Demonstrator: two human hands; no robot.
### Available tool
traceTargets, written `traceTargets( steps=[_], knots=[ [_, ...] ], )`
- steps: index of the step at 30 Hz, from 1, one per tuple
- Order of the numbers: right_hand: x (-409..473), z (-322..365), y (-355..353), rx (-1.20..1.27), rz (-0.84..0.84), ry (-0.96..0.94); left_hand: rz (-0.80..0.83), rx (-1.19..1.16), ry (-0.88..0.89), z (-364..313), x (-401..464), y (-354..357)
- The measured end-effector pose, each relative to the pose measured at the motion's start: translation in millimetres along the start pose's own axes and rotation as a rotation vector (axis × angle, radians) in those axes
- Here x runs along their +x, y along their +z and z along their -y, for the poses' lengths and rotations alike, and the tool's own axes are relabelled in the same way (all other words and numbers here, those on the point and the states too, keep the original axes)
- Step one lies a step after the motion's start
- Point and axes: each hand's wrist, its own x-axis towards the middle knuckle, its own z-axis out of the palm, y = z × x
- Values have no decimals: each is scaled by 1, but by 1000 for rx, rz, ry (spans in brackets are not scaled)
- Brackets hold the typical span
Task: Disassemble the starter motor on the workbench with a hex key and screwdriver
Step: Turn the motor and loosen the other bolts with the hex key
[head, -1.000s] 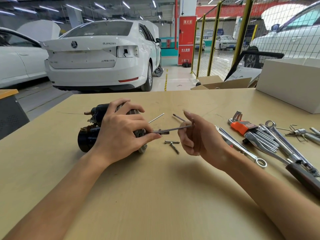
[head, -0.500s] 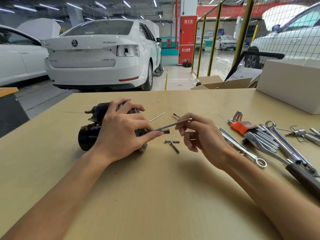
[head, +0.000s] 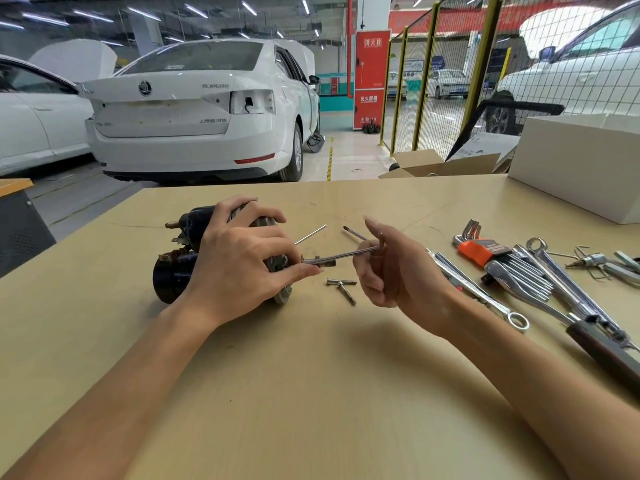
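Starter motor [head: 194, 268] lies on its side on the workbench [head: 311, 393], and your left hand [head: 242, 268] clamps over it, fingers curled round the body. Your right hand [head: 391, 268] pinches the short leg of the hex key [head: 343, 255], whose long shaft reaches left into the motor's end plate. You seem to be winding out a long bolt; next, probably another turn, keeping the shaft square. Two loose bolts [head: 341, 287] lie just right of the motor. Your left thumb hides the key's tip, so its seating cannot be judged.
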Motion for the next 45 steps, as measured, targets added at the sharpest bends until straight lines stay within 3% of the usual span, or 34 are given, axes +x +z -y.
traceTargets(
  steps=[6,10,21,27,34,45],
  knots=[
    [-1,-4,-1,10,48,-117,8,10,-4,-1,-1,0],
    [-1,-5,-3,-96,-43,-199,-6,-4,2,0,-2,1],
    [0,-6,1,-169,-200,-151,7,-33,13,-1,0,-2],
    [-1,1,-1,-16,-61,-26,-12,-14,4,-3,1,-1],
    [-4,0,-1,-17,62,-136,11,-6,-7,-4,0,-3],
    [-4,-3,1,-150,-122,-245,15,-52,8,-3,0,-4]
  ],
)
